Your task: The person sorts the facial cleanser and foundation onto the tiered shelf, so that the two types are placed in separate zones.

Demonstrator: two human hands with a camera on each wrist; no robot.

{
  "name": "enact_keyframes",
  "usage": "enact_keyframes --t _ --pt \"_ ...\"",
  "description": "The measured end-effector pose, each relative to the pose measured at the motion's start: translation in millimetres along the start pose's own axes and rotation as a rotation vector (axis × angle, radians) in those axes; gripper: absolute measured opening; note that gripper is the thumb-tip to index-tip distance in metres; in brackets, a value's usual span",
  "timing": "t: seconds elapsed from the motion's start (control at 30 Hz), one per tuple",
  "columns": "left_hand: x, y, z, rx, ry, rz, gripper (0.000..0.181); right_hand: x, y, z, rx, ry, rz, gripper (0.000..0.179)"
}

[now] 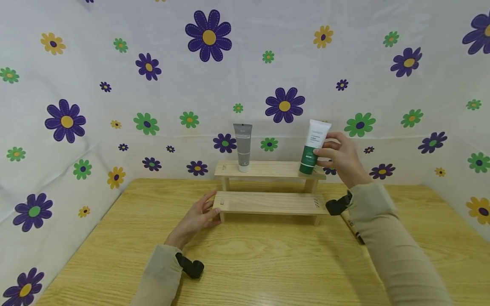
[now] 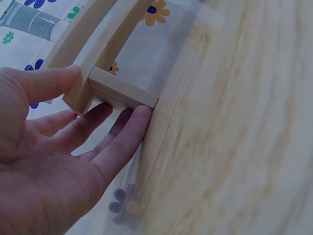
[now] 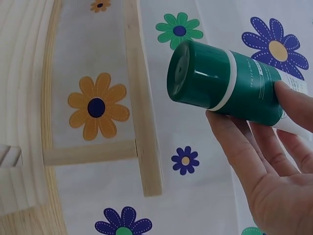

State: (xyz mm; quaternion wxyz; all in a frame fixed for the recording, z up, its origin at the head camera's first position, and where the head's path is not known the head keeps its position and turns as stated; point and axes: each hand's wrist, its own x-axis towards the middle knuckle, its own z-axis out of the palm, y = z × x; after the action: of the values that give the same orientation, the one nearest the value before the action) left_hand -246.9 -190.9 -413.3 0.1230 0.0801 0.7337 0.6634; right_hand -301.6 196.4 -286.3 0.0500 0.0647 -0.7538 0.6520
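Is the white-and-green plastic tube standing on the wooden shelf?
No, the right hand holds the tube, its cap clear of the shelf.

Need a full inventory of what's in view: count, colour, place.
Grey tube: 1, grey with white cap, cap down on left part of upper tier
Green-and-white tube: 1, white top, green lower part and cap, held at upper tier's right end
Upper tier: 1, pale wood, behind lower tier
Lower tier: 1, pale wood, in front
Partly hidden item: 1, brownish with dark end, on table beside right sleeve; identity unclear
Table: 1, yellowish wood, underneath
Floral backdrop: count unclear, white with purple, green, orange flowers, behind and at both sides
Wrist cameras: 2, black, one per wrist
Sleeves: 2, beige
Left hand: 1, gripping lower tier's left end
Right hand: 1, holding green-and-white tube
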Motion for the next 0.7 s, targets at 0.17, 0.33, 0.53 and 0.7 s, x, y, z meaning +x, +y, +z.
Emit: enact_keyframes --t 0.17,0.33,0.53,0.7 --pt "0.2 0.1 -0.1 0.000 -0.003 0.003 0.065 3.0 0 9 0.030 0.005 0.008 0.039" --pt "0.4 -0.2 -0.3 -0.001 -0.007 0.003 0.065 3.5 1 20 0.020 0.016 0.003 0.047" --pt "0.1 0.1 -0.5 -0.004 -0.010 0.007 0.065 2.3 0 30 0.062 0.021 -0.023 0.044" --pt "-0.4 0.3 -0.2 -0.006 -0.014 0.011 0.065 3.2 0 38 0.064 0.037 -0.031 0.046"
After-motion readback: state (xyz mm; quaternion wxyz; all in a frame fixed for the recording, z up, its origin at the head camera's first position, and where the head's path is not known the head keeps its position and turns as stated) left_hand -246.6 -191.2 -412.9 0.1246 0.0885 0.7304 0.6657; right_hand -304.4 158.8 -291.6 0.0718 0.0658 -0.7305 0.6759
